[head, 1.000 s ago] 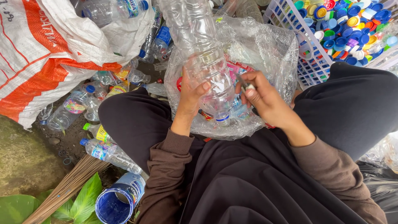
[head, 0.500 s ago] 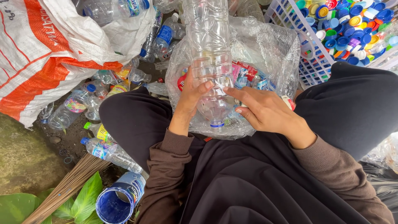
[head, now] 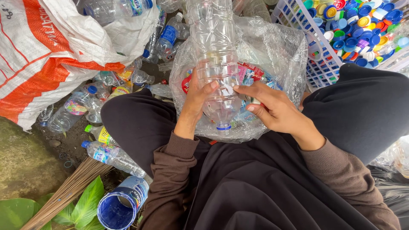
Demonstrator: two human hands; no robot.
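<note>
From the head camera, looking down at a seated person's lap, the left hand [head: 198,100] wraps around a large clear plastic bottle [head: 215,59], fingers curled round its side with the thumb pressed on the front, so the bottle is steadied upside down, its neck ring pointing at six o'clock toward the lap. The right hand [head: 272,108] comes in from three o'clock, fingertips pinched together at a white scrap of label on the bottle's wall; whether they actually grip it is hard to tell. The bottle is held directly over a clear plastic bag [head: 277,51] that sits open between the knees, apparently so loose bits drop straight in; inside lie torn red and blue label strips. At one o'clock a white slotted basket [head: 317,64] is heaped with bottle caps [head: 362,21] in blue, green, red and yellow. At ten o'clock a white and orange woven sack [head: 47,59] lies on its side, with empty bottles [head: 76,106] scattered just beside it. At seven o'clock a blue tin [head: 121,204] lies open, near a bundle of broom sticks [head: 68,191].
</note>
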